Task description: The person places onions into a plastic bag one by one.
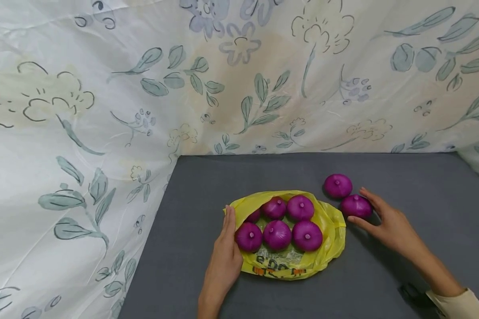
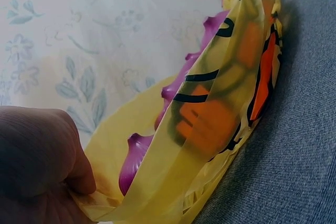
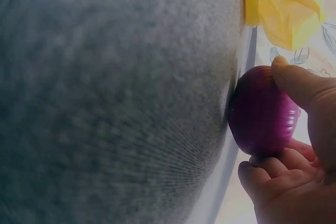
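A yellow plastic bag [image 1: 331, 250] lies spread with its mouth up, holding several purple onions [image 1: 277, 235]. My left hand [image 1: 225, 261] is at the bag's left rim; in the left wrist view, the thumb and fingers [image 2: 79, 174] pinch the bag's edge. To the right of the bag, my right hand [image 1: 391, 228] grips a single onion [image 1: 356, 207] that sits on the table. The right wrist view has the thumb [image 3: 302, 80] on one side of this onion [image 3: 262, 114] and curled fingers on the other. Just behind it rests another loose onion [image 1: 338, 185].
The dark grey table [image 1: 175, 248] carries all of this. Flower-printed cloth [image 1: 239, 88] hangs along the table's back and left side. A dark object [image 1: 415, 294] shows by the right wrist, near the cream sleeve [image 1: 463, 305].
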{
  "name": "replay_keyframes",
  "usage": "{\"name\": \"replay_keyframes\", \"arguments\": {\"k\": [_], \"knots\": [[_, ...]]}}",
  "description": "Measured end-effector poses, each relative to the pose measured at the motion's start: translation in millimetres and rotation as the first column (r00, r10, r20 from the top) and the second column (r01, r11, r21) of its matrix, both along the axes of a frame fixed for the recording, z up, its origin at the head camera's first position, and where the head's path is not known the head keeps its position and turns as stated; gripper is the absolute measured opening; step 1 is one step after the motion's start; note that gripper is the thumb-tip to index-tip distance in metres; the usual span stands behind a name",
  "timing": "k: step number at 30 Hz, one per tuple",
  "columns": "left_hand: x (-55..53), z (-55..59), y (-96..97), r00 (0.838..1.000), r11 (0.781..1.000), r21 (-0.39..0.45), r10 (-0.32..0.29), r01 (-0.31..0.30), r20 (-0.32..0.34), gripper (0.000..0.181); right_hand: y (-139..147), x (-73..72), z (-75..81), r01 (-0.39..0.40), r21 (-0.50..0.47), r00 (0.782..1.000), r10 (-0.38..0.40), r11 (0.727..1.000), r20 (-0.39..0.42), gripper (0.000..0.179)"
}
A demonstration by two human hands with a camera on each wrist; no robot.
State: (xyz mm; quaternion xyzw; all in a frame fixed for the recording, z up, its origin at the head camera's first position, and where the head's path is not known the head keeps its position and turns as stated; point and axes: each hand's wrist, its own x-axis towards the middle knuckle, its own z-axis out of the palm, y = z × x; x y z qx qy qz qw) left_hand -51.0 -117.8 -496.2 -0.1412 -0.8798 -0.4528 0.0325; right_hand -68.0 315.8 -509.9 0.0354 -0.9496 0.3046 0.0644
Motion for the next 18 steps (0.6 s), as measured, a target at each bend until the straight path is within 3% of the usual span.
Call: {"name": "replay_keyframes", "arguments": {"k": [18], "knots": [[1.5,-1.7,1.1,0.999,1.0,0.008,-0.012,0.012,-0.032,0.075,-2.3,3.0,-3.7,0.022,-0.007,0.998,-0.023,1.0,-0.066,0.082]]}}
